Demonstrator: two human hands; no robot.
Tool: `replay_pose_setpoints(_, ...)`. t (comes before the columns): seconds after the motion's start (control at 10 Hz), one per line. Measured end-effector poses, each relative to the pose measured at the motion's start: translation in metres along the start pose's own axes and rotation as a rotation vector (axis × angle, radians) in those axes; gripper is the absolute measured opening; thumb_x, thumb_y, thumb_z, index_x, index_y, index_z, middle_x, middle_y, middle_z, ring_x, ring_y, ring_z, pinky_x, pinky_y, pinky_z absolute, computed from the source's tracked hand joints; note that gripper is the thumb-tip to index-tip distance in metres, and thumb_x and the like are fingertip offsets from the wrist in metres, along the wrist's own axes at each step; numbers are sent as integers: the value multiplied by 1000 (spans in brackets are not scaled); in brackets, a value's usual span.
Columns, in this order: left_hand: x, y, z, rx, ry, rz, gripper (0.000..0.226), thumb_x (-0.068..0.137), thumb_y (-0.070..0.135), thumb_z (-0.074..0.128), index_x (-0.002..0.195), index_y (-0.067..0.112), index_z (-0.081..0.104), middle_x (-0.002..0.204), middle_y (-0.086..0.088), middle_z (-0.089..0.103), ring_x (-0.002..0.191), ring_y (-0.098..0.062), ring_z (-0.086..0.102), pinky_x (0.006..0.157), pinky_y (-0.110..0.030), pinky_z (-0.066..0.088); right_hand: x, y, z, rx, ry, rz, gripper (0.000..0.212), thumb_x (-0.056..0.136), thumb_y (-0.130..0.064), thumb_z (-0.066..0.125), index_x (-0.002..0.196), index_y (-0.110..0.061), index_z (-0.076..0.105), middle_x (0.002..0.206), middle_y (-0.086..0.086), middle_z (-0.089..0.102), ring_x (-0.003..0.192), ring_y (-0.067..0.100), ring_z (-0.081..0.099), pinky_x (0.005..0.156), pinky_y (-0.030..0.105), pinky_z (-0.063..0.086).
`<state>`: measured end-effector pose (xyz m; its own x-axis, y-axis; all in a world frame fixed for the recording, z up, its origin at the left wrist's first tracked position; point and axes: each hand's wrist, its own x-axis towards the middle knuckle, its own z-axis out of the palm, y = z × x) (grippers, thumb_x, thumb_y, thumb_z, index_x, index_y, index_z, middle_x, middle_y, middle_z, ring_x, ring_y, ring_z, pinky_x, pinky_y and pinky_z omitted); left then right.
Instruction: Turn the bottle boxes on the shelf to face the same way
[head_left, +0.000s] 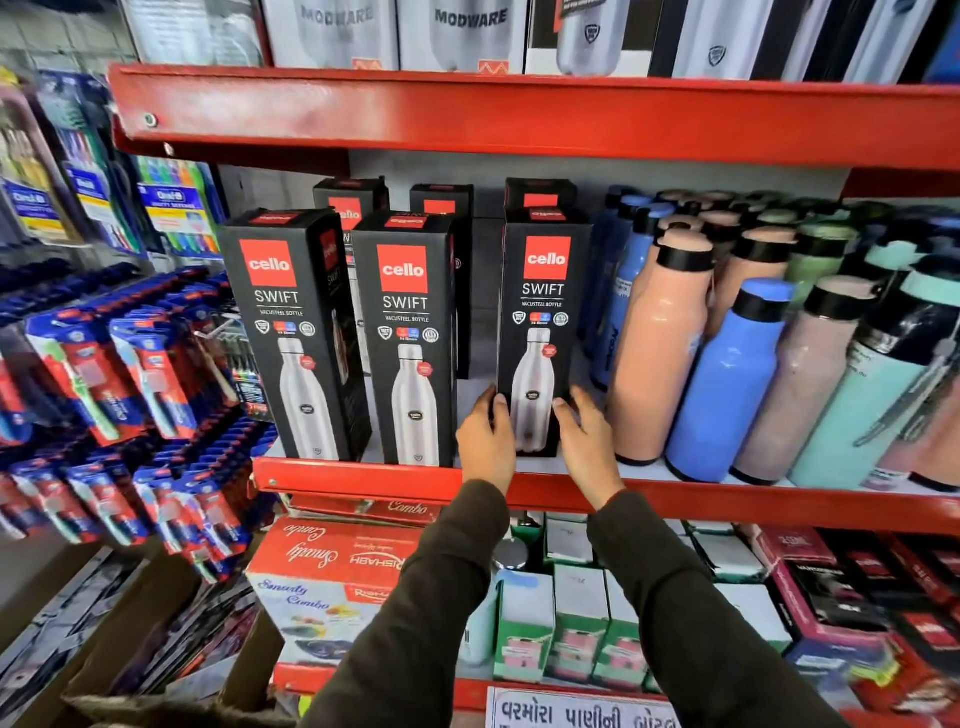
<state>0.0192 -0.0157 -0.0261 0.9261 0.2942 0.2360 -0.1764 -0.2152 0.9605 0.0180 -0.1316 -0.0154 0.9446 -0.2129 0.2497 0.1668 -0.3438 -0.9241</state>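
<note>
Three black bottle boxes with red logos stand in the front row of the red shelf (363, 480), printed fronts toward me: the left box (291, 332), the middle box (410, 338) and the right box (540, 332). Three more black boxes (441, 208) stand behind them. My left hand (485, 441) grips the lower left edge of the right box. My right hand (587, 441) lies against its lower right edge. The right box stands upright with a gap between it and the middle box.
Loose pink, blue and green bottles (727, 374) crowd the shelf just right of the right box. Toothbrush packs (145, 374) hang at the left. Boxed goods (332, 577) fill the shelf below, and grey boxes (467, 31) the shelf above.
</note>
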Motion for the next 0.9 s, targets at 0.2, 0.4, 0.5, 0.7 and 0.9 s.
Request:
replay_pose_setpoints(0.2, -9, -2, -6, 4, 1, 4, 36, 104, 25, 44, 129, 6, 62, 121, -14, 70, 115, -27, 63, 92, -20, 40, -17, -4, -7, -2, 0, -41, 43, 101, -17, 47, 142, -6, 44, 142, 8, 51, 129, 13, 45, 97, 12, 27)
replay_pose_setpoints(0.4, -27, -2, -15, -1, 4, 33, 38, 103, 26, 46, 132, 6, 60, 127, -10, 68, 119, -20, 61, 95, -16, 39, -33, -1, -13, -13, -8, -66, 41, 101, -22, 48, 141, -11, 47, 128, -2, 55, 120, 7, 47, 97, 17, 32)
replay_pose_setpoints(0.5, -34, -1, -19, -27, -2, 28, 39, 103, 28, 47, 133, 7, 59, 130, -9, 67, 121, -18, 60, 102, -22, 41, -38, -2, -15, -7, -6, -68, 40, 100, -22, 49, 139, -13, 49, 129, -3, 57, 117, 6, 50, 98, 20, 34)
replay_pose_setpoints(0.7, -43, 3, -21, -31, 0, 30, 39, 103, 26, 47, 135, 6, 58, 133, -10, 65, 125, -20, 59, 103, -22, 40, -47, -6, -16, -7, -8, -61, 41, 101, -21, 47, 141, -13, 46, 121, -9, 53, 114, 5, 49, 97, 21, 35)
replay_pose_setpoints(0.9, -46, 5, -22, -41, 3, 11, 40, 104, 25, 46, 136, 5, 56, 135, -12, 64, 128, -22, 57, 105, -23, 40, -47, -4, -19, -9, -37, -37, 43, 100, -25, 48, 142, -14, 46, 123, -9, 52, 115, 5, 49, 100, 22, 36)
